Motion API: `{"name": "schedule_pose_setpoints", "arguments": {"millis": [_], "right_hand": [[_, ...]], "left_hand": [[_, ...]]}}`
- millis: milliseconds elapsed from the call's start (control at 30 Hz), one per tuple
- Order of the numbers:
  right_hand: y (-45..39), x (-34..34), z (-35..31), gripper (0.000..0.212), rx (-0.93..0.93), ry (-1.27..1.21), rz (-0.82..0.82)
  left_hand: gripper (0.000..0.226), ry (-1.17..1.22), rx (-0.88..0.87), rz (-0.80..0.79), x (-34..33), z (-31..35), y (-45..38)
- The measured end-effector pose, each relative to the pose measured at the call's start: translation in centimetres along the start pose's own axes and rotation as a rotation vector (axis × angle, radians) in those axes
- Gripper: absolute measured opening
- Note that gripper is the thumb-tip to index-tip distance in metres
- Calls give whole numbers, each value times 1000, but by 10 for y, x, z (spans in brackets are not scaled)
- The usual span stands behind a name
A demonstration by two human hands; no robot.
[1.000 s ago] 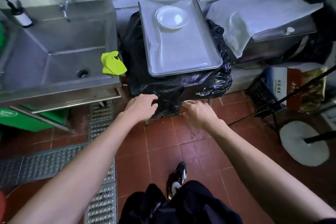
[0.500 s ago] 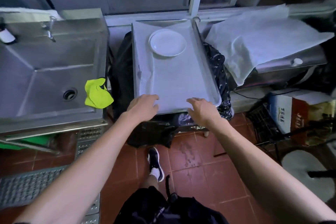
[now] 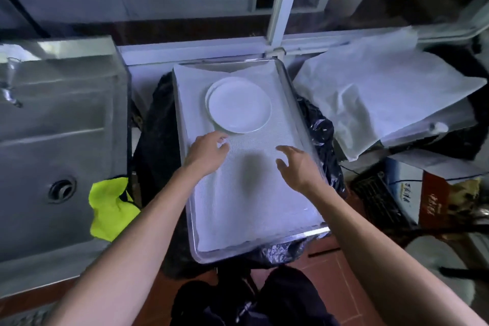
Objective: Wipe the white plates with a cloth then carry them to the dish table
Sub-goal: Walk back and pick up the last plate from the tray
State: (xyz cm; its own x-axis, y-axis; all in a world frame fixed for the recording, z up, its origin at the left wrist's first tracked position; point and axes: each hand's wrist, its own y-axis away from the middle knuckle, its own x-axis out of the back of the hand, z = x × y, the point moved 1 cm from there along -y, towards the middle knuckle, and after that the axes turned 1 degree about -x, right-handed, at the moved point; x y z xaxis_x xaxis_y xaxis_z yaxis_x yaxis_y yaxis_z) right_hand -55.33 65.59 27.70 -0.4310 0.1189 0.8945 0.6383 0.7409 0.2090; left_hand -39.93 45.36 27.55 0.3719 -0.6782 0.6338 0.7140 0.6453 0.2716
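Your left hand (image 3: 207,152) hovers over the lined tray, fingers loosely spread and holding nothing, its fingertips just short of the near rim of the white plates (image 3: 239,104). Your right hand (image 3: 299,167) is likewise empty, fingers apart and slightly curled, a little further back and to the right. Judged from this posture, both hands are set to take the stack from either side; no grip is made yet.

The plates sit at the far end of the metal tray (image 3: 299,114). A second rim shows at the left edge, so there are at least two, stacked slightly off-centre. Take them together from below, or the top one may slide.

The tray is lined with a white sheet and rests on a stand or bin draped in black plastic (image 3: 156,140), its near edge overhanging. That support looks improvised; press lightly.

Neither hand holds a cloth. The only likely cloth in view is the yellow-green cloth (image 3: 111,209), draped over the edge of the steel sink (image 3: 60,127) to your left, well apart from the plates. Whether the plates are already wiped cannot be told. A crumpled white sheet (image 3: 383,98) covers the equipment to the right.
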Motion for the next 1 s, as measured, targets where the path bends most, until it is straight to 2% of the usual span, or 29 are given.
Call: {"name": "schedule_pose_setpoints", "arguments": {"millis": [167, 367, 500, 667, 833, 1000], "right_hand": [[-48, -8, -8, 47, -13, -113, 25], [-106, -20, -9, 50, -114, -402, 208], [-142, -34, -10, 52, -179, -565, 255], [-177, -53, -10, 57, -154, -607, 290], [-193, -74, -13, 61, -163, -654, 328], [-200, -82, -16, 60, -178, -715, 364]], "left_hand": [[36, 216, 61, 69, 9, -10, -46], [34, 316, 128, 215, 10, -19, -94], [30, 440, 150, 349, 4, -19, -118], [46, 458, 181, 424, -6, -12, -150], [51, 523, 218, 504, -17, -13, -164], [53, 562, 261, 481, -26, -21, -174]]}}
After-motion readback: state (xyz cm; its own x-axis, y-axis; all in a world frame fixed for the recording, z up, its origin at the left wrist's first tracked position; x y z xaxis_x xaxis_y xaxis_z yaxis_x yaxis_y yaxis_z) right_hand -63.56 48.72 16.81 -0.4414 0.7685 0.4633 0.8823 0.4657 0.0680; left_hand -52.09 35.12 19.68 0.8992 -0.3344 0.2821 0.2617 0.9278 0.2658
